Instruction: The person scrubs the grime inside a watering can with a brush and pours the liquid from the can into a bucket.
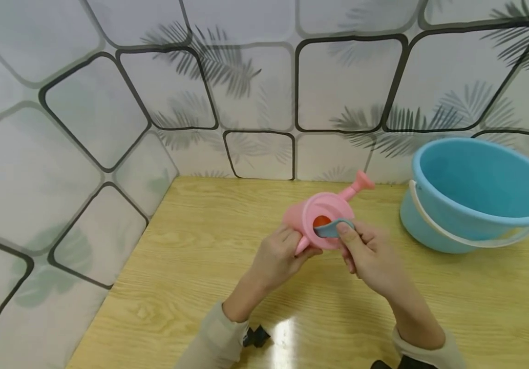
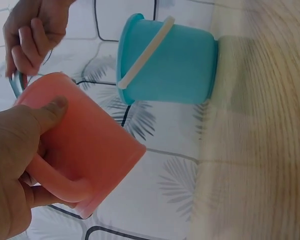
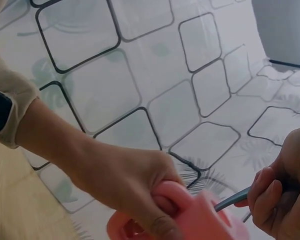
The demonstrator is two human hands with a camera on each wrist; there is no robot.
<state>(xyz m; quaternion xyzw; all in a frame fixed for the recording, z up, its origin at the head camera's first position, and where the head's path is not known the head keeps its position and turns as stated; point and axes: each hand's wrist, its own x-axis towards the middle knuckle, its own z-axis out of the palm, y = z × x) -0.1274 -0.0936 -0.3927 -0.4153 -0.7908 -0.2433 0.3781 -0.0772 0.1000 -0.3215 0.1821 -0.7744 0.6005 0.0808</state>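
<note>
Over the table, my left hand (image 1: pixel 279 254) grips a pink watering can (image 1: pixel 295 214) by its handle, thumb on the can's side in the left wrist view. The can is tilted so its round opening faces up toward the head camera, and its spout (image 1: pixel 351 190) points to the far right. My right hand (image 1: pixel 369 251) pinches a slim blue-grey tool (image 1: pixel 331 229) at the opening. The tool's far end reaches into the can; I cannot tell its kind. Behind it, something orange-red (image 1: pixel 321 221) shows inside the opening.
A light blue bucket (image 1: pixel 448 225) with a white handle (image 1: pixel 464 238) stands on the right of the wooden table (image 1: pixel 176 256), near the back wall. Patterned white walls (image 1: pixel 264 87) rise behind and to the left. A small dark object (image 1: pixel 256 336) shows beside the left sleeve.
</note>
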